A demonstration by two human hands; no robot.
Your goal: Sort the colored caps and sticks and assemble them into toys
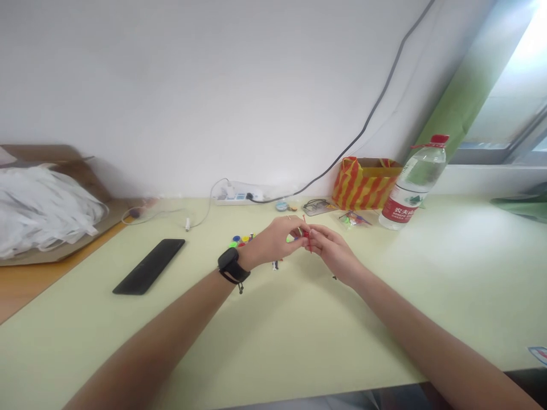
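Note:
My left hand [280, 236], with a black watch [228, 259] on its wrist, meets my right hand [331, 247] above the middle of the table. Pinched between the fingertips of both hands is a small red piece [306, 234] with a thin red end sticking up; its exact kind is too small to make out. Behind my left wrist lie several small round coloured pieces [236, 240] in blue, yellow, green and red, partly hidden by the hand. A small dark and white piece [276, 265] rests on the table just below my left hand.
Along the wall are a power strip [239, 196], a striped bag [363, 185], a bottle [412, 185] and a plastic packet of coloured bits [354, 220]. A black flat slab [149, 266] lies left. A cardboard box [92, 185] of white strips stands at far left.

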